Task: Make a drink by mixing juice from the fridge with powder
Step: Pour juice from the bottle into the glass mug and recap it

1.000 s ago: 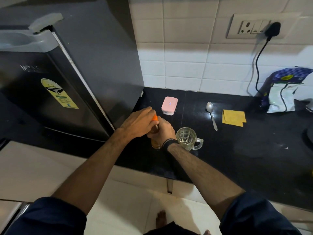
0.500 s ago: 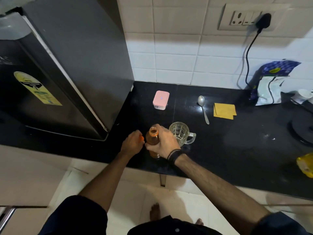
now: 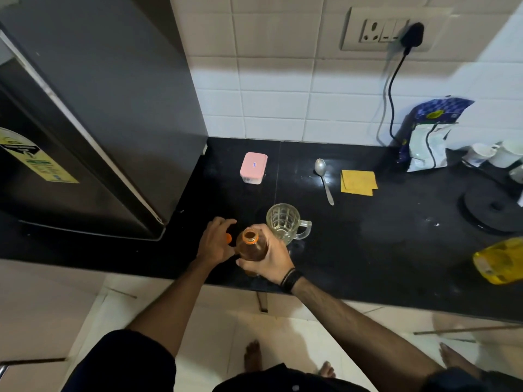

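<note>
My right hand point(image 3: 270, 260) grips an uncapped bottle of brown juice point(image 3: 251, 247) near the front of the black counter point(image 3: 368, 250). My left hand point(image 3: 216, 241) is just left of the bottle and holds its small orange cap point(image 3: 228, 238) in curled fingers. An empty glass mug point(image 3: 284, 223) with a handle stands right behind the bottle. A pink-lidded box point(image 3: 253, 167) sits further back, and a metal spoon point(image 3: 324, 179) lies to its right.
A dark fridge point(image 3: 93, 114) stands at the left, door closed. A folded yellow cloth point(image 3: 358, 183), a blue-and-white pouch point(image 3: 427, 137), white cups point(image 3: 492, 155), a black round base point(image 3: 495, 206) and a yellow packet point(image 3: 499, 260) fill the counter's right side.
My left hand has twisted the orange cap off and moved it left of the bottle. My right hand has kept its hold on the bottle, whose mouth now shows uncovered.
</note>
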